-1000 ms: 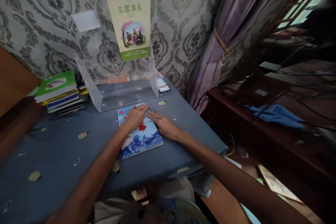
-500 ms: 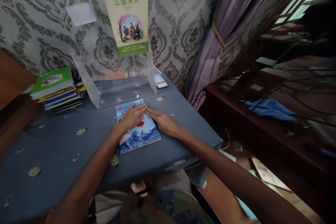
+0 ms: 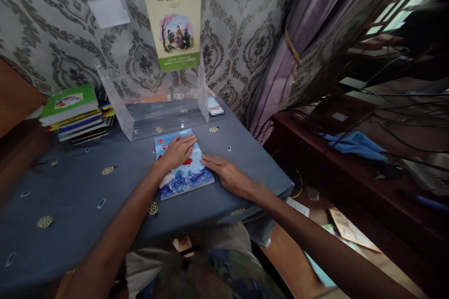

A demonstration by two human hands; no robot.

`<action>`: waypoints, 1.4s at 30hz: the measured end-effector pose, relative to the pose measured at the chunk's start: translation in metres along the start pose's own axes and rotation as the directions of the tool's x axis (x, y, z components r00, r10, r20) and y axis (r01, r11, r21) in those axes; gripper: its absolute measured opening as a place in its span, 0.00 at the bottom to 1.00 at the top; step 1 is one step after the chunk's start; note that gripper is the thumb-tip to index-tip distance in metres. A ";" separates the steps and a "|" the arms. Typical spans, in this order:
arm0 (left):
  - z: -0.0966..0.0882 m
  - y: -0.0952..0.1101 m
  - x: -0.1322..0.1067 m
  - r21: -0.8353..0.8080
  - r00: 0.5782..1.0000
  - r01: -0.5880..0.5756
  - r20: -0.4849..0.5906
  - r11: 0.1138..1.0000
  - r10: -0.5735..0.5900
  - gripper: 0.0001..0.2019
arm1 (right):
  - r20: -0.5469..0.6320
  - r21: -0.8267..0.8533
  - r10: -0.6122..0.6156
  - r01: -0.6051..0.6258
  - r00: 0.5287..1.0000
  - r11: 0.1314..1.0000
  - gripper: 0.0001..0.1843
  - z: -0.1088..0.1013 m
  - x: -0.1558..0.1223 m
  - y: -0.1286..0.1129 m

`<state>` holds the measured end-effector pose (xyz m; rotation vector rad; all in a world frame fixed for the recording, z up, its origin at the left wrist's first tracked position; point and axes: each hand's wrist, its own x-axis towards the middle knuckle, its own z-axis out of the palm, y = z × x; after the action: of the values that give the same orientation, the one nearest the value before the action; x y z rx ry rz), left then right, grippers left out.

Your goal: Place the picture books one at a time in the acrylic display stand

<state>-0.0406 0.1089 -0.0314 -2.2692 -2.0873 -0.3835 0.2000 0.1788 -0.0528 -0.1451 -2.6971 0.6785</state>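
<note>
Blue wave-cover book [image 3: 187,178] lies flat on the desk [image 3: 87,187], toward the back right corner, just in front of a clear acrylic stand [image 3: 154,117]. Left hand [image 3: 177,152] rests palm-down on its upper half, fingers extended, gripping nothing. Right hand [image 3: 228,175] lies flat on the desk against the book's right edge, unclenched. Stack of books [image 3: 73,114] sits at the back left.

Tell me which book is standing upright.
The pale yellow-green book with painted figures, propped in the clear acrylic stand; the blue wave-cover book and the stacked books lie flat.
</note>
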 end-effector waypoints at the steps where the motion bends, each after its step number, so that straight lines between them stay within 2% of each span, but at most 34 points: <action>1: -0.001 0.000 0.000 0.001 1.000 -0.002 -0.001 1.000 0.002 0.22 | 0.009 0.004 0.006 -0.006 1.000 1.000 0.35 -0.002 -0.003 -0.004; 4: -0.002 0.000 0.000 0.006 1.000 -0.007 0.000 1.000 0.007 0.21 | 0.047 0.016 0.019 -0.020 0.999 1.000 0.28 -0.007 -0.005 -0.012; 10: 0.001 -0.003 0.006 0.057 0.998 0.063 -0.015 0.996 -0.062 0.22 | 0.068 0.029 0.036 -0.038 0.997 0.999 0.25 -0.013 0.008 -0.012; 13: 0.002 -0.003 0.006 0.058 0.998 0.049 -0.031 0.997 -0.047 0.22 | 0.041 0.030 0.019 -0.020 0.999 0.999 0.25 -0.012 0.010 -0.009; 19: 0.002 0.006 -0.009 0.007 0.996 -0.081 -0.040 0.997 0.081 0.21 | 0.008 0.014 -0.010 0.010 1.000 1.000 0.28 -0.007 0.007 -0.007; 28: 0.000 0.019 -0.011 0.045 0.997 -0.060 -0.054 0.997 0.062 0.20 | 0.011 -0.012 0.027 -0.027 1.000 1.000 0.30 -0.011 0.008 -0.013; 34: -0.002 0.021 -0.021 -0.042 0.995 -0.096 -0.032 0.994 0.095 0.19 | -0.019 0.001 0.019 -0.019 1.000 1.000 0.29 -0.015 0.008 -0.016; 42: 0.001 0.030 -0.022 -0.006 0.997 -0.054 -0.061 0.999 0.053 0.19 | -0.014 -0.016 0.019 -0.020 1.000 1.000 0.31 -0.007 0.002 -0.013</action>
<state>-0.0123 0.0846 -0.0322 -2.2820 -1.9958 -0.4519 0.2001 0.1710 -0.0398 -0.1798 -2.6920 0.6594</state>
